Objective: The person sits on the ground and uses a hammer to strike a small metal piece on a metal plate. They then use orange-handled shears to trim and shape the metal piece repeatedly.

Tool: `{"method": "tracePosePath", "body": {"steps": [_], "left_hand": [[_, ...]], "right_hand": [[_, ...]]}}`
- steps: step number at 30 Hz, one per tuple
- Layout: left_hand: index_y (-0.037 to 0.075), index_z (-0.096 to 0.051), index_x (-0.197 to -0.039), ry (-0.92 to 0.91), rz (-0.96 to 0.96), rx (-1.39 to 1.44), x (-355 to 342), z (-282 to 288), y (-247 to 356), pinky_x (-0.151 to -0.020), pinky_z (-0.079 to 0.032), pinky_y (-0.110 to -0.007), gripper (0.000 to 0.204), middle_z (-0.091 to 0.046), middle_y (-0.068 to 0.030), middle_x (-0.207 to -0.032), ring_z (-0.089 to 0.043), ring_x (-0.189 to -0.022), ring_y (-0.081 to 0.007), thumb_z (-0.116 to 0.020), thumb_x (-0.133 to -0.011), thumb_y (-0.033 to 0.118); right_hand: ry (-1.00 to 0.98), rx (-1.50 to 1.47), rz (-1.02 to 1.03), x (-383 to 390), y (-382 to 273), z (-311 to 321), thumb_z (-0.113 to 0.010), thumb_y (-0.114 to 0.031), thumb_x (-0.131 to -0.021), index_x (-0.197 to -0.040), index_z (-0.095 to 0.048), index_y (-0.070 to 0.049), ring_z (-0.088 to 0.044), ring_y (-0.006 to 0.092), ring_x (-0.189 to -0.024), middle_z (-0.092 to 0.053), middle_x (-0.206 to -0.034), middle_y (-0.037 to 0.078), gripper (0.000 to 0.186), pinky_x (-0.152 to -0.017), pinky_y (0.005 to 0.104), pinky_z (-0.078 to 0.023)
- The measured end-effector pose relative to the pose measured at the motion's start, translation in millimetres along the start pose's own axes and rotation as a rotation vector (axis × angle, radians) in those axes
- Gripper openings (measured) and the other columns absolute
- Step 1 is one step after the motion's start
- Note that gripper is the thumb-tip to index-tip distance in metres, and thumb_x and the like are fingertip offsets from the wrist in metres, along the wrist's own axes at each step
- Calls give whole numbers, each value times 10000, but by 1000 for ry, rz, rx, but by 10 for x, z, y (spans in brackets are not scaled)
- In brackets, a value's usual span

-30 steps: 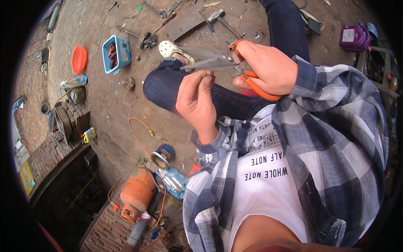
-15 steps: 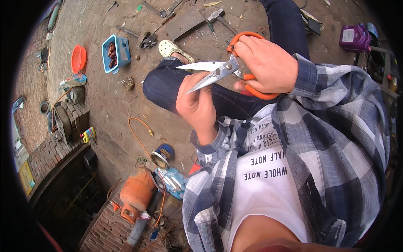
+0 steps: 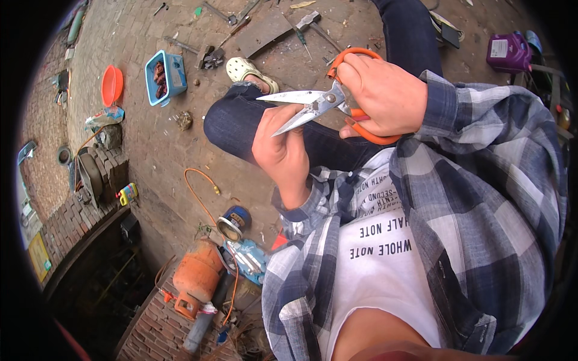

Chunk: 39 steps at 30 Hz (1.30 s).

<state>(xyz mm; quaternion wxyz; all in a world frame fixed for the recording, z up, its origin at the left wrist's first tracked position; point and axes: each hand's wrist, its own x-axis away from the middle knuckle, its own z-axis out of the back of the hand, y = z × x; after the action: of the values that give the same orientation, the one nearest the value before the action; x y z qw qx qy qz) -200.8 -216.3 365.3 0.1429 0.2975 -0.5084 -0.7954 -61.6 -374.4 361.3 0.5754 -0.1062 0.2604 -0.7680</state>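
In my right hand [image 3: 385, 96] is a pair of large scissors [image 3: 319, 107] with orange handles, the fingers wrapped through and around the loops. Their silver blades stand apart and point left, over my bent knee. My left hand [image 3: 282, 144] is closed at the blades, its fingers curled behind the lower blade and showing between the two. It seems to hold that blade; the fingertips are partly hidden. Nothing else can be made out between the blades.
Beyond my shoe [image 3: 244, 69] lie a hammer [image 3: 308, 21], a flat metal plate [image 3: 265, 35] and several tools. To the left stand a blue basket [image 3: 174, 78] and a red basin [image 3: 112, 85]. An orange gas cylinder [image 3: 197, 271] with a hose, and a tin [image 3: 235, 221], sit lower left.
The scissors have shifted slightly to the right and down, their blades still apart. Both hands keep nearly the same place and grip.
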Motion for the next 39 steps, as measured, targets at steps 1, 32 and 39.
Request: {"method": "tracePosePath", "body": {"steps": [1, 32, 39], "left_hand": [[-37, -664, -905, -7, 0, -8, -2, 4, 7, -655, -453, -252, 123, -631, -93, -800, -593, -725, -172, -655, -784, -59], [-97, -644, -927, -63, 59, 156, 73, 81, -136, -655, -476, -218, 129, -647, -116, -903, -598, -745, -131, -661, -873, 19], [-86, -658, -938, -17, 121, 236, 90, 29, -138, -654, -479, -225, 157, -653, -113, -892, -601, -741, -138, -682, -865, 50]], "right_hand": [[7, 5, 16, 2, 10, -5, -733, -521, -747, -1129, -447, 79, -594, 355, -897, -523, -1018, 214, 766, -774, 409, -494], [-16, 32, 83, -15, 52, 55, -752, -454, -752, -1132, -456, 64, -618, 346, -852, -534, -989, 201, 707, -746, 390, -505], [-124, 30, -34, -16, -32, 73, -763, -417, -744, -1119, -434, 81, -599, 357, -895, -510, -998, 200, 705, -768, 390, -497]]}}
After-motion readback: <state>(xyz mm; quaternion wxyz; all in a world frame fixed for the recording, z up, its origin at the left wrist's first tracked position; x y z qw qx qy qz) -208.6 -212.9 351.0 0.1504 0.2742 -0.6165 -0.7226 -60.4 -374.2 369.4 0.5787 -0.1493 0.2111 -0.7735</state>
